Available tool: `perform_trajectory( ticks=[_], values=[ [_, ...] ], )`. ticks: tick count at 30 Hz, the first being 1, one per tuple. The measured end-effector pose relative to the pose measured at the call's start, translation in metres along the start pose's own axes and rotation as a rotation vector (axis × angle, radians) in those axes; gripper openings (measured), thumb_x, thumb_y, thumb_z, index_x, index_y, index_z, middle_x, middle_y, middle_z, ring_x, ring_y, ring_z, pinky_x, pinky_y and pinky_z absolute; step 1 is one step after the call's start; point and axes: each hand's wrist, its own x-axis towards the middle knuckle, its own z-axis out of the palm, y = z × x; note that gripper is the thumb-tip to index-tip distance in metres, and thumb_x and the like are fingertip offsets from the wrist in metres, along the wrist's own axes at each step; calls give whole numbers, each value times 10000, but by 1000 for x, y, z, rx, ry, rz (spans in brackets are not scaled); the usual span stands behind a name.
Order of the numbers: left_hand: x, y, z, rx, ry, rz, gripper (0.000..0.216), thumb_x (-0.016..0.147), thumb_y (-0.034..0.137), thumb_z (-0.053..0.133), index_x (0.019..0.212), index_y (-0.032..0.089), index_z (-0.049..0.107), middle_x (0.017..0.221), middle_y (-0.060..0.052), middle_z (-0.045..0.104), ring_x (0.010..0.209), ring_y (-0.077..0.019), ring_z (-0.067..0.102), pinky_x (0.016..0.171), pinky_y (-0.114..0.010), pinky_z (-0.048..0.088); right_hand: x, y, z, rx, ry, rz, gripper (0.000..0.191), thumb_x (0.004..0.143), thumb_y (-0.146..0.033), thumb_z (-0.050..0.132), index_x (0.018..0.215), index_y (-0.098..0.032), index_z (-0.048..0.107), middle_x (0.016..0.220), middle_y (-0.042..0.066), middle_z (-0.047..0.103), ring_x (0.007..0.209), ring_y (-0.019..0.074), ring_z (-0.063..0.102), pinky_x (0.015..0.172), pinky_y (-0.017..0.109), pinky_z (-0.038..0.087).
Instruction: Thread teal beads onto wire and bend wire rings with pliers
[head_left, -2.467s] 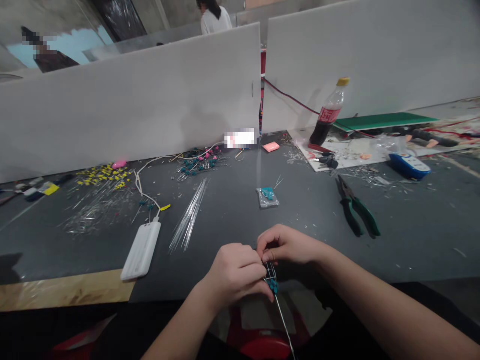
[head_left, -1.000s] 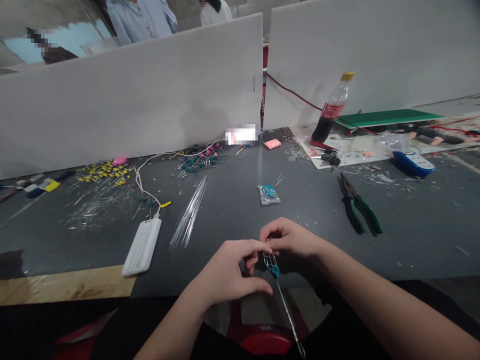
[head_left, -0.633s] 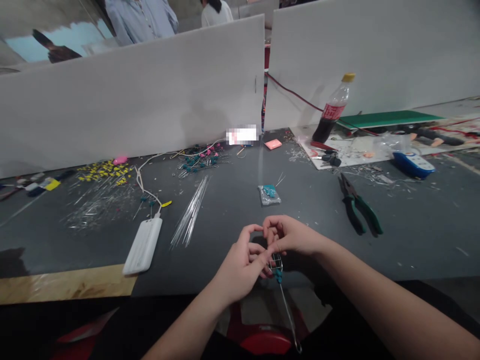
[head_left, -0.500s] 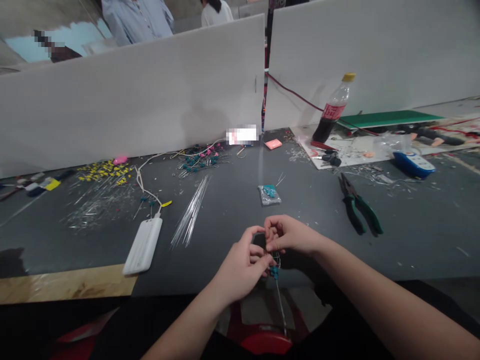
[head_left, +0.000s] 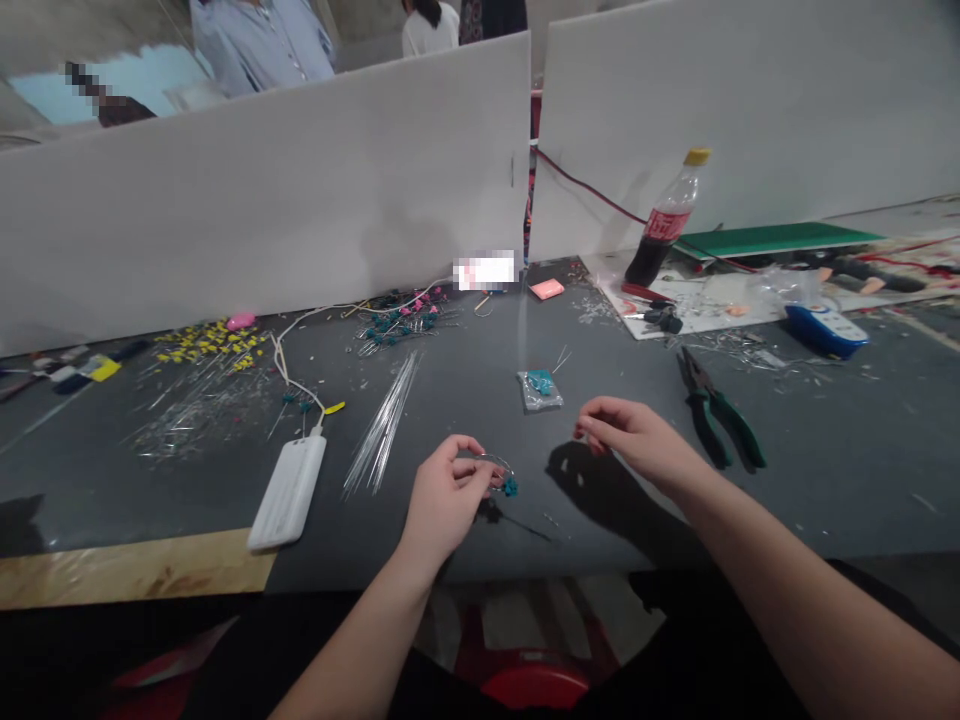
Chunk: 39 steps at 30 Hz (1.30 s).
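Observation:
My left hand (head_left: 446,495) pinches a thin curved wire (head_left: 504,460), bent into a loop, between thumb and fingers. A small cluster of teal, flower-like pieces (head_left: 511,486) sits on the wire just right of the fingertips. Part of the loop is hidden by the fingers. Over the table to the right is my right hand (head_left: 626,430), fingers loosely curled and slightly apart, nothing visible in them. It hovers between a small clear bag with teal contents (head_left: 540,390) and green-handled pliers (head_left: 720,410).
Straight wires (head_left: 382,425) lie left of my left hand, beside a white power bank (head_left: 287,490) with a cable. Yellow-tipped wires (head_left: 210,340) and teal-and-pink-tipped ones (head_left: 397,320) lie farther back. A cola bottle (head_left: 664,230) stands before white partitions (head_left: 262,190); people are beyond.
My hands have parted. The left has moved left and up with the wire loop; the right has let go and shifted right, toward the pliers.

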Motion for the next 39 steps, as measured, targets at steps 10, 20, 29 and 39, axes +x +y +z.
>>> perform_trajectory(
  ticks=[10,20,29,39],
  values=[
    [11,4,-15,-289,190,41,337,739,249,732,1012,171,551,865,-84,745,794,-175,703,649,-232,519,-12,41,12,-1003,183,-291,259,885,-172,481,1040,-143,687,963,138,633,860,261,572,762,372,451],
    [16,5,-15,-667,303,-112,132,764,36,640,799,143,573,803,-44,721,761,-118,705,637,-163,552,-24,44,41,-1046,17,-539,300,819,1,502,950,-172,709,862,73,647,728,188,544,689,315,390],
    [15,6,-10,-785,268,-207,157,819,-15,530,761,126,569,790,-71,714,787,-127,717,615,-132,573,-49,38,74,-1089,39,-735,242,846,-38,457,879,-90,691,708,84,552,633,204,467,596,343,382],
    [16,7,-8,-790,270,-201,167,817,-29,528,762,122,571,780,-58,711,766,-122,718,598,-129,578,-72,31,89,-990,34,-723,317,860,-201,507,1091,-45,658,988,220,659,965,325,596,804,488,532]
  ],
)
